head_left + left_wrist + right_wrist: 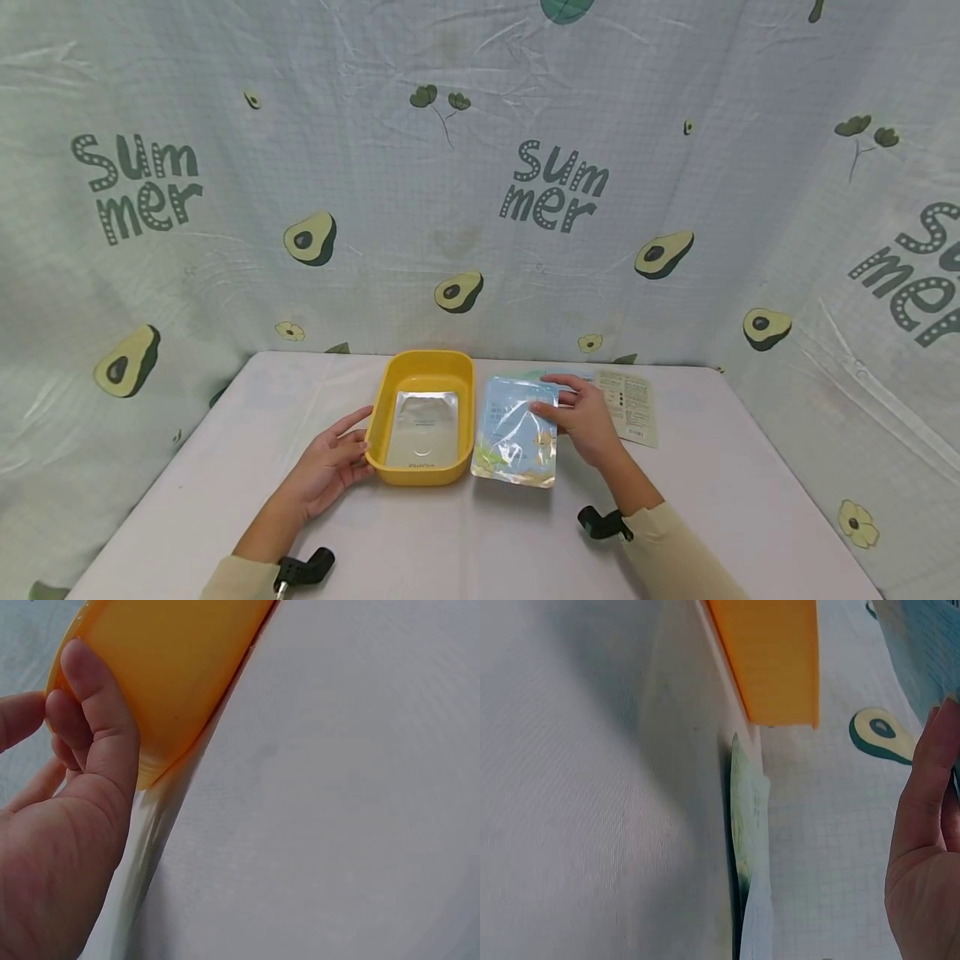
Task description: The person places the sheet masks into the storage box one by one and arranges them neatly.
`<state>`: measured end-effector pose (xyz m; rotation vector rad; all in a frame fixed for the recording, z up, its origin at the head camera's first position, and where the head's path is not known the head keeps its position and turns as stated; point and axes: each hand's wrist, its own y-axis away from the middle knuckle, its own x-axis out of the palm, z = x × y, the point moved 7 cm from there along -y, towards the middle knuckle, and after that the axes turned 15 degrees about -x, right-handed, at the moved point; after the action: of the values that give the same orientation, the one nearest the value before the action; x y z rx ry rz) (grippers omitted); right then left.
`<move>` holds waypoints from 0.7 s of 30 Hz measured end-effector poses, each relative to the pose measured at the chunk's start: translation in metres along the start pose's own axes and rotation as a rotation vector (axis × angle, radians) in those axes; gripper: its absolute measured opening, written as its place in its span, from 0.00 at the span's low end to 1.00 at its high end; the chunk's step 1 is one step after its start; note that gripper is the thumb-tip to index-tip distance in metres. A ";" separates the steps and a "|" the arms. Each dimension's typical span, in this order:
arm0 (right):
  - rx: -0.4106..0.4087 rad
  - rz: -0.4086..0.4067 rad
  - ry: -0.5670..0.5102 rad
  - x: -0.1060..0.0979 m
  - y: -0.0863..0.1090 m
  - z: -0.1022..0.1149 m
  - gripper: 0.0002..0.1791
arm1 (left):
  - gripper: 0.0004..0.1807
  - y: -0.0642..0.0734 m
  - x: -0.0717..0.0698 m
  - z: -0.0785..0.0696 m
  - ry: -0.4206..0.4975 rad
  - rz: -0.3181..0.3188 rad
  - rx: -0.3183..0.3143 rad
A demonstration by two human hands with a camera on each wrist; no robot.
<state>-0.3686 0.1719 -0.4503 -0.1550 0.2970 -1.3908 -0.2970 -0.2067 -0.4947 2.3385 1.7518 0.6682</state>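
Note:
A yellow tray (468,417) stands on the table with a silvery flat packet (422,429) lying in it. My left hand (330,467) is at the tray's left side, thumb and curled fingers holding its rim; the left wrist view shows the fingers (94,697) against the outer wall. A shiny blue sachet (516,433) with a printed front, like a face mask packet, is held up just right of the tray. My right hand (585,417) pinches it by its right edge, thumb in front. Only a corner of that sachet (922,652) enters the right wrist view.
Behind the right hand, flat packets (630,404) lie overlapping on the table, the nearest a beige one with printed text. A pale cloth covers the table (420,542). Curtains (375,208) with avocado prints hang at the back and sides.

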 end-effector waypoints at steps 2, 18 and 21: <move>-0.004 0.006 0.000 0.004 -0.002 0.000 0.32 | 0.39 -0.001 0.000 0.000 0.003 -0.008 -0.002; 0.020 0.026 0.009 0.030 -0.022 -0.002 0.31 | 0.41 0.001 0.000 -0.001 0.009 -0.004 -0.010; 0.014 0.041 0.018 0.036 -0.025 0.000 0.31 | 0.40 0.001 0.001 -0.001 0.018 -0.005 -0.016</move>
<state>-0.3868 0.1318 -0.4479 -0.1243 0.3045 -1.3540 -0.2966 -0.2060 -0.4936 2.3244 1.7519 0.7026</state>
